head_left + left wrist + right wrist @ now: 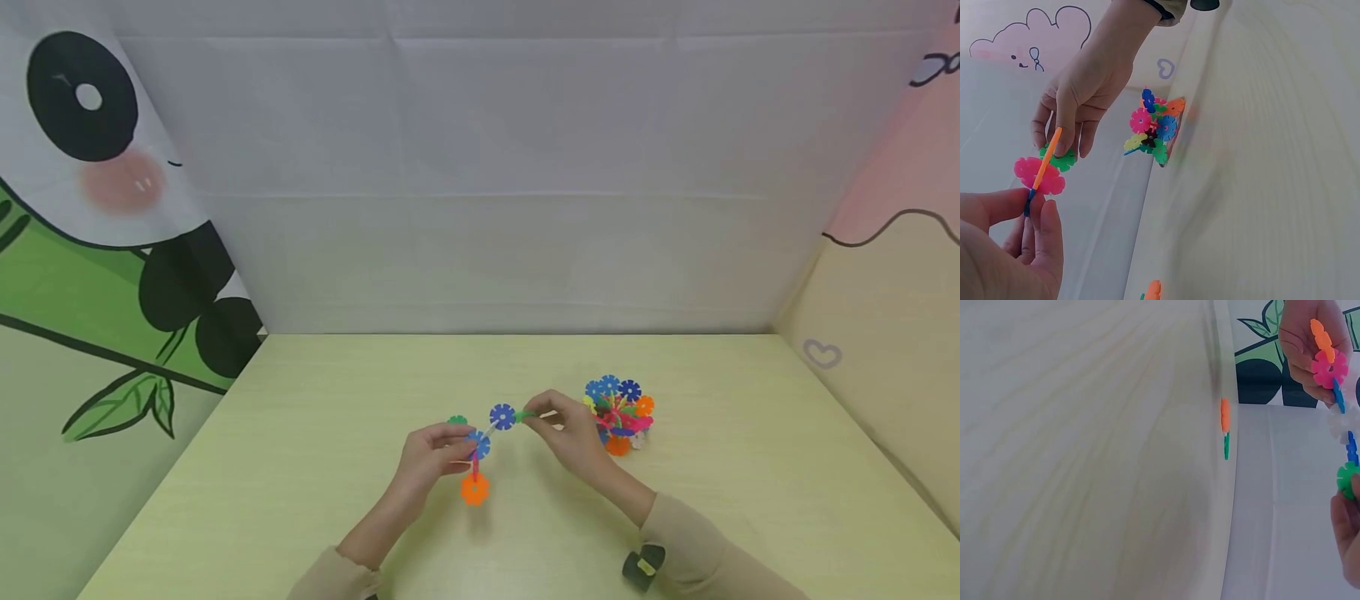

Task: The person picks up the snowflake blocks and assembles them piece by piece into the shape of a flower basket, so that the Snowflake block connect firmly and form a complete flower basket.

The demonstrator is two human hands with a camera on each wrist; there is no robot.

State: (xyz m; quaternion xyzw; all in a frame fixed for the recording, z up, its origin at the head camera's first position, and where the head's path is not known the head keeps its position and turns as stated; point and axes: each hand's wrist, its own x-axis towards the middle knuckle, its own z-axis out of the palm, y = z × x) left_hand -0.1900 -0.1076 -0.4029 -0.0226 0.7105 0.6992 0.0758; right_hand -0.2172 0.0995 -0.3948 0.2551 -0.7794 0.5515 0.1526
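Note:
Both hands hold one chain of slotted plastic snowflake discs above the table. My left hand (435,458) pinches the light blue disc (480,446). From that disc a pink disc (475,465) and an orange disc (475,489) hang down. On its other side come a whitish disc (1342,422) and a dark blue disc (502,417). At the chain's right end, a green disc (1346,480) is pinched between the thumb and fingers of my right hand (566,429). The fingers partly cover both gripped discs.
A pile of many-coloured snowflake discs (618,421) lies to the right of my right hand. Beyond my left hand is another green disc (457,419), joined to an orange disc (1225,415) on the table. White cloth (480,183) stands behind, with printed panels at both sides.

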